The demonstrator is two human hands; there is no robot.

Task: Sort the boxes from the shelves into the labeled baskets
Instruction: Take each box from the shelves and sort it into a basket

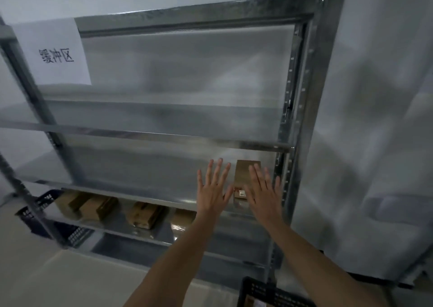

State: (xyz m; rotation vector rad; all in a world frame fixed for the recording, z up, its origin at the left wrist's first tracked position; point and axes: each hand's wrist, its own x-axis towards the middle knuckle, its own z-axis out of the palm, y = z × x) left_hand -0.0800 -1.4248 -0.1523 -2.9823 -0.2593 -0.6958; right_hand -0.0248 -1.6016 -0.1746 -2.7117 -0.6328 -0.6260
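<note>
A narrow brown cardboard box (pixel 242 175) with a small label at its near end lies on the third shelf (pixel 131 175) of a metal rack, near the right upright. My left hand (pixel 212 189) is stretched out flat with spread fingers just left of the box. My right hand (pixel 263 192) is also flat and spread, partly covering the box's right side. Neither hand holds anything. Several more cardboard boxes (pixel 93 207) sit on the shelf below, to the left.
A white paper sign (pixel 55 53) with printed characters hangs at the rack's upper left. Dark plastic baskets stand on the floor at the left (pixel 39 210) and at the bottom edge (pixel 269 292). A white curtain (pixel 375 142) hangs right of the rack.
</note>
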